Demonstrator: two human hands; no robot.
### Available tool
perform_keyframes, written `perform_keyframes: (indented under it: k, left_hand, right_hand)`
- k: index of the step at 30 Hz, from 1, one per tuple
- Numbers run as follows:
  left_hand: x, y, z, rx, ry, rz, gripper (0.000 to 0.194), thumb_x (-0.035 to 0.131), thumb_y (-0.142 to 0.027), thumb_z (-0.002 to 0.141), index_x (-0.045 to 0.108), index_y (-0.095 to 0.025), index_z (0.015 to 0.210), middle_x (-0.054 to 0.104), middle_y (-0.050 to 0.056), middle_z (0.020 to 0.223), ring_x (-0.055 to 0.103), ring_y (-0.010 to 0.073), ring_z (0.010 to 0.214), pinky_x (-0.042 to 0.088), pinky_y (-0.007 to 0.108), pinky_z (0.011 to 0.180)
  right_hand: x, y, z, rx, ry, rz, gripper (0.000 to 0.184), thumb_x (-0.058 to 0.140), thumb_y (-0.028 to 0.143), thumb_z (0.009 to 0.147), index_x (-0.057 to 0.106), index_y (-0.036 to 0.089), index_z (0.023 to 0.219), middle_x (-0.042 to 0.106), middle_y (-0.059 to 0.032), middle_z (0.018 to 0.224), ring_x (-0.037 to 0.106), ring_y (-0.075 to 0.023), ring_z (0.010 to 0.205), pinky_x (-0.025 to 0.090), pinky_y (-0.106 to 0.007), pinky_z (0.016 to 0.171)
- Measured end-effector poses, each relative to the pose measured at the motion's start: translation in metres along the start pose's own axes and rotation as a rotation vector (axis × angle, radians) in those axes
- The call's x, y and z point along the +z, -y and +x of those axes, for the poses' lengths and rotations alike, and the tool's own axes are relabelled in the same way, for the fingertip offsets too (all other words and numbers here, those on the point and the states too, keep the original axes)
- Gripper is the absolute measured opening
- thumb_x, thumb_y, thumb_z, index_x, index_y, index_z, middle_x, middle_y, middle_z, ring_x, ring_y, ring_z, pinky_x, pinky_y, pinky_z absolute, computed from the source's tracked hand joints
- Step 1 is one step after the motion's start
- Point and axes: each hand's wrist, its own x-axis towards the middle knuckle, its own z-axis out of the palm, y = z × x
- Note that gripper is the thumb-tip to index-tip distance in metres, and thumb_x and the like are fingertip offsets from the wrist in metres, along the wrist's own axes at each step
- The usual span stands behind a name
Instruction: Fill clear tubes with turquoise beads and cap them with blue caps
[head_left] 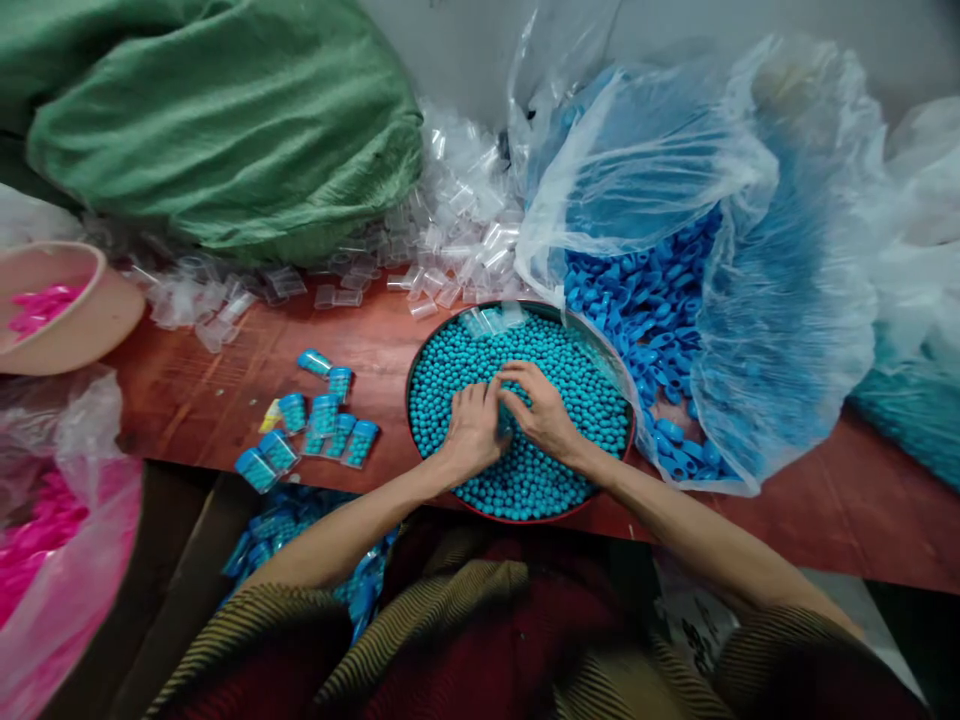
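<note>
While both hands meet over the middle of a round tray (517, 519), much of its load of blue beads (431, 390) stays exposed around them. Left hand (474, 428): fingers bent, knuckles up, low over the beads. Right hand (541, 408): fingers curled inward, tips close to the left hand's. Whether either set of fingers grips anything cannot be told; the space between the palms is mostly hidden.

Inside the tray, far edge: a few clear cups (491, 320), outlines blurred together.

Tabletop (187, 400), reddish, left of the tray: a cluster of bead-filled containers (324, 415), blue-ended, some overlapping; beside them a small yellow item (270, 416), partly covered, nature unclear.

Behind: a heap of clear empties (480, 240), too jumbled to count; a green cloth sack (232, 130), cut off at the top.

Right of the tray: a translucent bag (652, 170) with blue moulded pieces (645, 290) at its mouth, those deeper seen only through the film.

Left edge: a pale pink bowl (97, 320), cropped.

Below the tabletop: more blue containers (292, 530), partly hidden by the left forearm.
</note>
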Motion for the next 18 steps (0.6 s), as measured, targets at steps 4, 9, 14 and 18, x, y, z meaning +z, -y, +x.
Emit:
perform_keyframes:
  k: [4,9,14,18]
  left_hand:
    - [-0.023,0.024,-0.013,-0.063,-0.020,0.132,0.075,0.061,-0.022,0.069,0.030,-0.009,0.136,0.050,0.016,0.116,0.049,0.0306,0.109,0.041,0.046,0.095]
    - [-0.034,0.052,-0.008,-0.143,0.078,0.176,0.070,0.059,-0.019,0.068,0.034,-0.009,0.133,0.050,0.017,0.116,0.050,0.0307,0.108,0.043,0.045,0.092]
    - [-0.031,0.059,0.005,-0.115,0.149,0.115,0.074,0.061,-0.021,0.066,0.033,-0.006,0.133,0.049,0.019,0.120,0.048,0.0323,0.113,0.042,0.045,0.095]
    - [-0.027,0.052,0.005,-0.132,0.157,0.052,0.077,0.063,-0.025,0.064,0.032,-0.006,0.132,0.050,0.018,0.119,0.050,0.0320,0.113,0.042,0.043,0.097]
  right_hand:
    - [-0.007,0.015,-0.037,-0.393,0.421,-0.266,0.032,0.047,0.039,0.089,0.060,0.020,0.112,0.058,-0.0138,0.117,0.043,-0.0303,0.125,0.030,-0.057,0.104]
    - [0.025,0.019,-0.032,-0.598,0.645,-0.366,0.031,0.044,0.035,0.090,0.058,0.021,0.114,0.052,-0.0117,0.128,0.031,-0.0318,0.133,0.026,-0.059,0.106]
    - [0.028,-0.011,-0.002,-0.487,0.567,-0.454,0.023,0.046,0.027,0.089,0.063,0.020,0.104,0.057,-0.0119,0.119,0.035,-0.0315,0.130,0.024,-0.061,0.105]
    - [0.006,-0.029,-0.001,-0.330,0.385,-0.418,0.032,0.046,0.035,0.090,0.061,0.023,0.116,0.055,-0.0124,0.124,0.037,-0.0323,0.128,0.025,-0.060,0.104]
